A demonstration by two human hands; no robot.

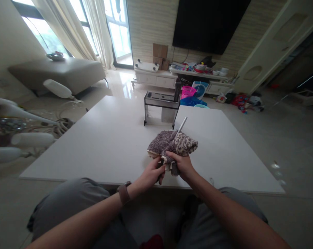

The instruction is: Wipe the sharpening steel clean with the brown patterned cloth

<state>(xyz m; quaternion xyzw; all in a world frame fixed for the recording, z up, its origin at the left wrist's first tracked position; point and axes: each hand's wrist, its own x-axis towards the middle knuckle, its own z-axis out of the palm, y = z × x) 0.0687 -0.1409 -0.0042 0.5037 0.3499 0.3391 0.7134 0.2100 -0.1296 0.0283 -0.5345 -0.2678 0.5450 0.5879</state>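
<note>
A thick, fuzzy brown-grey cloth (pixel 161 141) with a cream-patterned part is bunched up above the front of the white table (pixel 89 145). My right hand (pixel 182 164) is closed around its right side, thumb lying on top. From below, my left hand (pixel 155 171) holds the lower left edge with curled fingers. A slim silver bar (pixel 182 125) sticks up out of the folds, slanting to the right; its lower part is hidden, so its kind cannot be told. Beyond the cloth stands a slotted rack (pixel 161 98) with clear sides and small dark feet, a dark upright piece at its right end.
White glass lamp shades (pixel 58 89) on curved arms lie at the left. Past the table are a pink basket (pixel 188 91), a low white cabinet (pixel 153 79) with clutter, and a wall television (pixel 210 26). A grey bench (pixel 60 74) stands by the windows.
</note>
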